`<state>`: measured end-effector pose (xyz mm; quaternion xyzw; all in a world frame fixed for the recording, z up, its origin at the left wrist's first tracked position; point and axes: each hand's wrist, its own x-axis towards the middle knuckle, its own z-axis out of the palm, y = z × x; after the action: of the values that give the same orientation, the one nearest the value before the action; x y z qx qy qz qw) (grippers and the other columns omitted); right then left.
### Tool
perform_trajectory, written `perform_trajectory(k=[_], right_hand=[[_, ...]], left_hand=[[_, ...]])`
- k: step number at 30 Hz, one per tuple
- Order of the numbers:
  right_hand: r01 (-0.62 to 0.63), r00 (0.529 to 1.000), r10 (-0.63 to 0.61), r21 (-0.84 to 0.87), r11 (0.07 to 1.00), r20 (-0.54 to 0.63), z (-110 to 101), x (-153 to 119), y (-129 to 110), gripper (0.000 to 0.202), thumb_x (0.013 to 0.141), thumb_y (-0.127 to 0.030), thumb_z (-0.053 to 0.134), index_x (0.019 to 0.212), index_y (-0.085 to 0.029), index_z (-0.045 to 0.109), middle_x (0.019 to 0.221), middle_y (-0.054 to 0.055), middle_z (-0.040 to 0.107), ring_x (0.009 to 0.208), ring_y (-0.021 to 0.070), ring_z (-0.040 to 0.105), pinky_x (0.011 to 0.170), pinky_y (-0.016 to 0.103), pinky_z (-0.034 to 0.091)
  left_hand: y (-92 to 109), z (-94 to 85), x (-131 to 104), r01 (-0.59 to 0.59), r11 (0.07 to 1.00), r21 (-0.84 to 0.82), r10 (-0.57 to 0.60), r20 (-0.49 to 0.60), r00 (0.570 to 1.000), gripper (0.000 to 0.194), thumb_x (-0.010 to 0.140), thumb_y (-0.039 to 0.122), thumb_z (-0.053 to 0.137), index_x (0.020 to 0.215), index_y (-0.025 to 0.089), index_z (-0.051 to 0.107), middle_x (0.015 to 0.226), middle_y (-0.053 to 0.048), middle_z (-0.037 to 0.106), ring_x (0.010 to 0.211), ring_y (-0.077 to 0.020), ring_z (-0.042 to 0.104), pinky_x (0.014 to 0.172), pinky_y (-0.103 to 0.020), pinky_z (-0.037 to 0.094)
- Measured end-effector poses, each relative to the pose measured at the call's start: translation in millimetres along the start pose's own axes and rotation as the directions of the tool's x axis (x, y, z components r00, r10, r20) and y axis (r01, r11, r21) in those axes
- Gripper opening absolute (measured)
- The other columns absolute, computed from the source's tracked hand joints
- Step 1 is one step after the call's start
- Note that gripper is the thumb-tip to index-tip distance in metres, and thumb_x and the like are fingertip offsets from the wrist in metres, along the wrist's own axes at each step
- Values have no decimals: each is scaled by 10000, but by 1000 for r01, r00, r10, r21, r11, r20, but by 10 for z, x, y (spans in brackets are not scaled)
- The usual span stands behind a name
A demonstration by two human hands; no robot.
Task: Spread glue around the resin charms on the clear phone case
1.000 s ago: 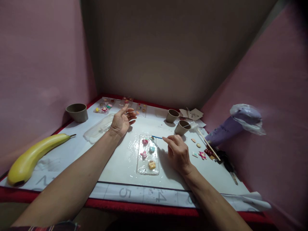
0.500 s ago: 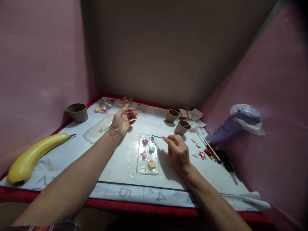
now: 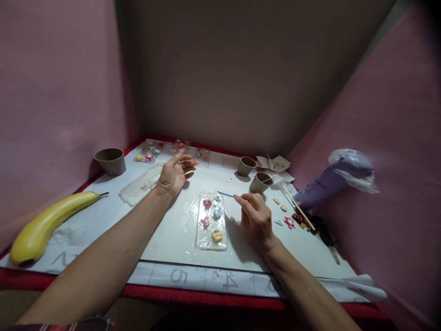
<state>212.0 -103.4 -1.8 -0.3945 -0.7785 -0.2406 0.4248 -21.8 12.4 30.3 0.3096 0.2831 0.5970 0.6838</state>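
Head view. Beyond and right of the clear case (image 3: 211, 240), the nearer grey cup (image 3: 258, 186) contains a thin stick (image 3: 267, 179). The case lies flat on the white board (image 3: 168, 246); it is rectangular and glossy, carrying small moulded charms (image 3: 217, 236). Hands are apart. Right of the case, the right hand (image 3: 256, 219) pinches a slim blue rod (image 3: 226, 194), tip at the case's far edge. Beyond-left of the case, the left hand (image 3: 175, 175) is relaxed, fingers parted and slightly curled.

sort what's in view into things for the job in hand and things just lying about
Probably in the job:
thin blue stick, in the right hand
clear rectangular phone case
small colourful charms on it

Probably just lying about:
curved yellow banana
purple, plastic-topped bundle
beige card pieces
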Motion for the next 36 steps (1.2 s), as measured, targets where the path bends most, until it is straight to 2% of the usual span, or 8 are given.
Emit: perform_trajectory(k=[21, 28, 36], right_hand=[[-14, 995, 18, -41, 999, 94, 12, -5, 7, 287, 840, 17, 449, 967, -113, 672, 820, 99, 607, 767, 191, 518, 633, 297, 460], [-14, 998, 16, -40, 999, 58, 8, 5, -2, 297, 837, 8, 459, 995, -135, 666, 820, 85, 599, 751, 186, 512, 634, 299, 449], [-20, 997, 23, -43, 999, 71, 17, -11, 5, 293, 846, 2, 453, 994, -135, 666, 824, 86, 606, 758, 184, 519, 632, 297, 460]], left_hand=[[-1, 1, 2, -1, 1000, -2, 1, 2, 1000, 326, 743, 492, 659, 700, 171, 617, 687, -36, 619, 663, -175, 542, 623, -307, 380], [-7, -8, 6, -6, 1000, -6, 6, 10, 1000, 314, 736, 483, 669, 703, 174, 623, 698, -38, 613, 676, -177, 540, 627, -304, 381], [-4, -4, -1, -3, 1000, 3, 3, 12, 1000, 338, 736, 507, 664, 712, 173, 618, 707, -36, 612, 689, -176, 540, 640, -306, 381]])
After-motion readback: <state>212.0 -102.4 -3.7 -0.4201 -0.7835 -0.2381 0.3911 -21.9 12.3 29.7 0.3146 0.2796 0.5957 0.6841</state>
